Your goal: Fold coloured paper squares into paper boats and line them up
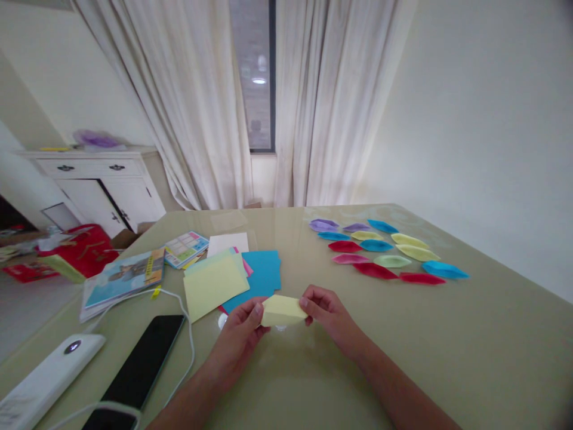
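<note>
A folded piece of pale yellow paper (pixel 283 312) is held just above the table between my two hands. My left hand (pixel 244 325) pinches its left end, thumb on top. At the right end, my right hand (pixel 326 310) grips the paper between thumb and fingers. Its outline has angled corners, and a crease runs along its length. Loose sheets lie to the left of my hands: a yellow sheet (pixel 212 286) on top and a blue sheet (pixel 264 272) beside it. Several folded paper boats (pixel 375 270) in red, blue, yellow, purple and green sit in rows at the back right.
On the left lie a black phone (pixel 138 364), a white power bank (pixel 54 373) with a white cable (pixel 190 334), and a book (pixel 128 278). A colourful card (pixel 187 248) rests behind the sheets. Curtains (pixel 308 107) hang beyond the table (pixel 430 346); a wall stands at right.
</note>
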Demonstrator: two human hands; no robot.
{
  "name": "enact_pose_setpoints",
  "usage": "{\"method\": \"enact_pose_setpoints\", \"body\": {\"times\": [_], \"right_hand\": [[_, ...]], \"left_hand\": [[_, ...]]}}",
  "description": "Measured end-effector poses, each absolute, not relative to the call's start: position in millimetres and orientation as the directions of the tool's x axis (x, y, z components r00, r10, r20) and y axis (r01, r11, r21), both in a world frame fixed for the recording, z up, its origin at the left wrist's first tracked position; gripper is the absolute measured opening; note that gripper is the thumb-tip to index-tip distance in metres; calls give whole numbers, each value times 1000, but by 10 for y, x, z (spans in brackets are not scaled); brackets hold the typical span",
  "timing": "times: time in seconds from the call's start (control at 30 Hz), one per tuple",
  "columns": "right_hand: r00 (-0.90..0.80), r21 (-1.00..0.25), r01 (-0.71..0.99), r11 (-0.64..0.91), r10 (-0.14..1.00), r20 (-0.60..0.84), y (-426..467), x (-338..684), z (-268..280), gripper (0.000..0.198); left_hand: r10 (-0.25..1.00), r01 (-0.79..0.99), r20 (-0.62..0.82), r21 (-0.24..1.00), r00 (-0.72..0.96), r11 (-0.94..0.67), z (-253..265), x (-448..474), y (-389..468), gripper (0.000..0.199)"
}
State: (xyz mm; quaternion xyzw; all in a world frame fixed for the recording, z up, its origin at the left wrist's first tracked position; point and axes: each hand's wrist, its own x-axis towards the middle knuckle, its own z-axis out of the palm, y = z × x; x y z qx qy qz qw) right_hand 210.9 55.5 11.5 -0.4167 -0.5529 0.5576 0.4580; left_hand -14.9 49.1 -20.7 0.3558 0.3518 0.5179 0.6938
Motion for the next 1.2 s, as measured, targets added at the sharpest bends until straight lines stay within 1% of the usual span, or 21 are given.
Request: {"method": "enact_pose_setpoints", "body": {"times": [0.2, 0.33, 0.5, 0.67, 0.83, 0.93, 1.03, 1.13, 1.2], "right_hand": [[-221, -995, -94, 40, 973, 60, 515, 2092, 156, 55], [-204, -988, -156, 17, 978, 49, 515, 2066, 110, 54], [-229, -972, -231, -44, 973, 10, 514, 2050, 55, 55], [-245, -961, -265, -81, 969, -15, 517, 2059, 25, 57], [-211, -961, -270, -62, 977, -4, 555, 2097, 15, 47], [-203, -981, -196, 4, 978, 44, 576, 2162, 54, 44], [-216, -983, 31, 184, 961, 173, 565, 2235, 124, 38], [-263, -893, 245, 376, 913, 312, 529, 2275, 189, 24], [-304, -839, 308, 448, 882, 359, 514, 2277, 205, 20]], "left_hand": [[944, -534, -149, 793, 295, 292, -179, -125, 430, 39], [938, -564, -150, 765, 313, 311, -195, -120, 418, 40], [944, -593, -153, 745, 294, 306, -214, -124, 432, 41], [945, -577, -146, 761, 294, 297, -162, -124, 425, 43], [946, -487, -128, 832, 297, 265, -116, -180, 442, 43], [945, -383, -123, 892, 304, 240, -96, -225, 458, 40], [954, -275, -82, 947, 288, 164, -81, -249, 476, 42], [963, -152, 9, 988, 271, 34, -69, -265, 496, 39], [959, -60, 81, 996, 272, -67, -56, -279, 503, 35]]}}
